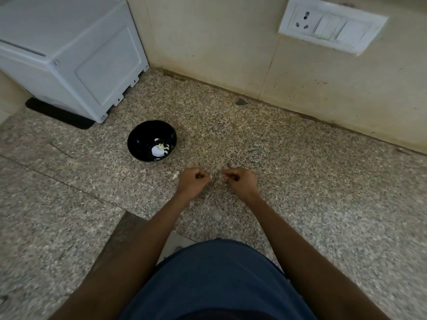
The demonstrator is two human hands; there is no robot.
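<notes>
My left hand [193,181] and my right hand [240,181] hover close together over the speckled granite counter [300,176], both with fingers curled. My right hand pinches a small pale garlic piece [223,176] at its fingertips. A thin pale sliver of skin shows at the fingertips of my left hand, too small to make out well. A black bowl [141,144] stands to the left, beyond my hands, with several white peeled garlic cloves [159,150] in it. A loose scrap of garlic peel [175,175] lies on the counter just left of my left hand.
A white appliance [69,54] on a black mat [60,115] fills the back left corner. The beige wall [219,42] runs along the back, with a socket and switch plate [332,25] at the upper right. A small dark speck [240,102] lies near the wall.
</notes>
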